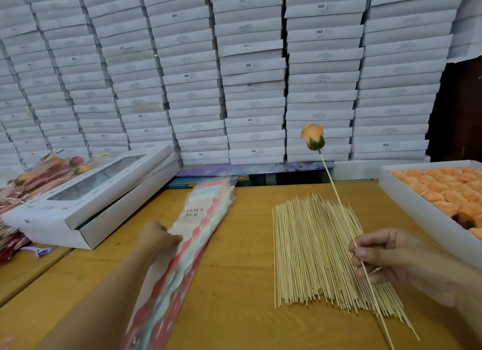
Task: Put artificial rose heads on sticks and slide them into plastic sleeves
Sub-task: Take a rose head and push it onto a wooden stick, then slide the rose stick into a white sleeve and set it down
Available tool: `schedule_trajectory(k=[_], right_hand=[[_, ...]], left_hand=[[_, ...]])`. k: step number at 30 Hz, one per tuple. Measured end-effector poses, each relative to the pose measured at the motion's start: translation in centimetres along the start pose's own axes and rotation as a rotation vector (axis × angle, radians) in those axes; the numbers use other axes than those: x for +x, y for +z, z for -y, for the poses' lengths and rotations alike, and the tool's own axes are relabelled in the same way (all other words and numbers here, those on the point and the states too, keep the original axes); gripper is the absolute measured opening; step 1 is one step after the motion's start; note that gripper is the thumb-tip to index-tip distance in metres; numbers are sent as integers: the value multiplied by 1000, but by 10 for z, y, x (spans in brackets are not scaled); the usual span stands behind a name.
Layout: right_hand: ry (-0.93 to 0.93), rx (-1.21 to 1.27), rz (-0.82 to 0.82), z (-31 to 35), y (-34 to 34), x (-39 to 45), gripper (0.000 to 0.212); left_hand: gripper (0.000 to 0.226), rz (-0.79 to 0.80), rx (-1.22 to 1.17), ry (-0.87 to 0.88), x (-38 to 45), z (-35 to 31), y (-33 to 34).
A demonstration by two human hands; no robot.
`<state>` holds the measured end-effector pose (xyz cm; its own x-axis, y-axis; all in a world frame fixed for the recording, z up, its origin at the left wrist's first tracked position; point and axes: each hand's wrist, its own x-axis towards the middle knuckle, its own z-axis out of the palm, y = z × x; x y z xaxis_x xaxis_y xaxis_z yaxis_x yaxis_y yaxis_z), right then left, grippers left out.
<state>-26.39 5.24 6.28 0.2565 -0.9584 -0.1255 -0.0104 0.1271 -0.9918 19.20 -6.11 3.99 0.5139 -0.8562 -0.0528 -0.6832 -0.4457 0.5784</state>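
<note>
My right hand (386, 256) pinches a thin wooden stick (339, 198) near its lower part; an orange rose head (312, 137) with a green base sits on the stick's upper tip, held up over the table. My left hand (156, 239) grips the left edge of a stack of plastic sleeves (206, 209) printed in pink and pale blue with "LOVE YOU". A wide pile of loose sticks (313, 250) lies on the wooden table (240, 284) between my hands. At the right, a white tray (417, 211) holds several orange rose heads (448, 188).
A white windowed box (86, 201) lies at the left on its base. Behind it lie finished sleeved roses (39, 177). A purple tool (39, 251) rests at the left edge. Stacked white boxes (247, 70) wall off the back.
</note>
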Motion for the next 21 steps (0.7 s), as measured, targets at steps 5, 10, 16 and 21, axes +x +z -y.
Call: schedule_trajectory(k=[5, 10, 16, 21], right_hand=[[-4, 6, -21, 0, -1, 1, 24], [-13, 10, -20, -1, -2, 1, 23], [-27, -8, -24, -2, -4, 2, 35], [-30, 15, -17, -3, -4, 2, 43]], left_hand=[[25, -18, -30, 8, 5, 4, -8], [21, 49, 41, 10, 6, 0, -21], [26, 44, 58, 64, -3, 0, -31], [13, 213, -172, 61, -18, -12, -39]])
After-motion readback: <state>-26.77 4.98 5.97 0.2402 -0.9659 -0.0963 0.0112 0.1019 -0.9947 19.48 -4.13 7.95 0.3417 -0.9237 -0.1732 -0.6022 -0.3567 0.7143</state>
